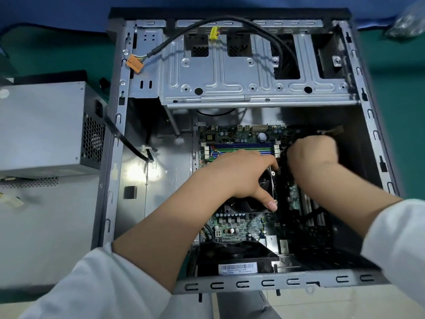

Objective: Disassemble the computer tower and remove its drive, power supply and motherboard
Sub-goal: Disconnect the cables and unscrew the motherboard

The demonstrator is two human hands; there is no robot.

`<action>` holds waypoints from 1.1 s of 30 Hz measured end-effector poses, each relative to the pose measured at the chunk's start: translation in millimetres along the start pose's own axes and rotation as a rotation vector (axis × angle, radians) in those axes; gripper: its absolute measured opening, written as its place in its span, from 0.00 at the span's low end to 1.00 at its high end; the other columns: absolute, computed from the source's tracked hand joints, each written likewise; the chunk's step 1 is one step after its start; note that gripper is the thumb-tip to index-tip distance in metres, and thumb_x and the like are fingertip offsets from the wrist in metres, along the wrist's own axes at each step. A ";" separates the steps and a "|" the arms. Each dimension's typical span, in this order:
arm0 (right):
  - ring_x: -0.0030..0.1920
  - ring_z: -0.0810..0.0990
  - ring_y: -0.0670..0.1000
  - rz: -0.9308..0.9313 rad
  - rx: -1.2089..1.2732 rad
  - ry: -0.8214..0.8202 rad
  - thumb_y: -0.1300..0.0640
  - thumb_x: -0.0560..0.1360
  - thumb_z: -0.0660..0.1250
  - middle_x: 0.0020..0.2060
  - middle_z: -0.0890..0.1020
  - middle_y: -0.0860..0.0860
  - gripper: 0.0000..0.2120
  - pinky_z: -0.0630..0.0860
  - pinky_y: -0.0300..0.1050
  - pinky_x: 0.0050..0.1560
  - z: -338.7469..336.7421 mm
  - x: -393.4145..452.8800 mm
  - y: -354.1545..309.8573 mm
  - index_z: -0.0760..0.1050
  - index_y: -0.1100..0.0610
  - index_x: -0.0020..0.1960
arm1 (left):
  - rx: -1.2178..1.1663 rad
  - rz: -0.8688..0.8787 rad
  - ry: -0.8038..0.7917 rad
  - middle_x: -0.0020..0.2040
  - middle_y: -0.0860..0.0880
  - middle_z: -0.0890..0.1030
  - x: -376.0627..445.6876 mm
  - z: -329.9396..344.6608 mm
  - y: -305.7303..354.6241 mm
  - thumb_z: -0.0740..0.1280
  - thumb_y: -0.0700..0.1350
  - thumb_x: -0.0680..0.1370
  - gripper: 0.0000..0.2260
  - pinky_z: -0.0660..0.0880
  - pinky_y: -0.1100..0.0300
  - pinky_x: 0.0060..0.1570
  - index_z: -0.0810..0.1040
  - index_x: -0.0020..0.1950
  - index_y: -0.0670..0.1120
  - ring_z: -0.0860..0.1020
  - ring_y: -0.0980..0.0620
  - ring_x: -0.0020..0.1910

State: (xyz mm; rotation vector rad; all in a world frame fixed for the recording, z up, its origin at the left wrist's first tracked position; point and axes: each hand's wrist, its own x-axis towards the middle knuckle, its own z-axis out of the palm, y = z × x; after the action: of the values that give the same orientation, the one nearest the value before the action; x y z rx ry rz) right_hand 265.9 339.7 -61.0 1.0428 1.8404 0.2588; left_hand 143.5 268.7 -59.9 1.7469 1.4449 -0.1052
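The open computer tower (119, 139) lies on its side with the green motherboard (239, 226) still inside, tilted. My left hand (239, 176) rests over the black CPU fan (264, 180), fingers spread around its edge. My right hand (312, 155) is fisted at the board's right side, blurred; what it grips is hidden. The grey power supply (46, 127) sits outside the case on the left. The metal drive cage (230, 74) at the top stands without a drive in it.
A black cable with an orange connector (135, 63) and a yellow connector (215, 33) loops over the cage. A black rear fan (236, 252) sits at the case's near end. A grey side panel (46, 226) lies left, under the power supply. Green mat surrounds.
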 end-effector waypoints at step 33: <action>0.54 0.81 0.53 0.035 0.096 -0.250 0.63 0.79 0.57 0.55 0.82 0.55 0.13 0.73 0.49 0.44 -13.3 14.8 -5.4 0.76 0.60 0.61 | 0.043 -0.017 -0.007 0.66 0.52 0.71 0.5 0.4 0.3 0.73 0.67 0.62 0.41 0.71 0.50 0.56 0.64 0.70 0.55 0.69 0.47 0.65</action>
State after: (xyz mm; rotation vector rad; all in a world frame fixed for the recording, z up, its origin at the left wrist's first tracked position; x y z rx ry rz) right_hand 249.6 350.9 -66.8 1.1209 1.6227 0.0575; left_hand 144.1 268.9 -60.3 1.7673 1.4623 -0.1515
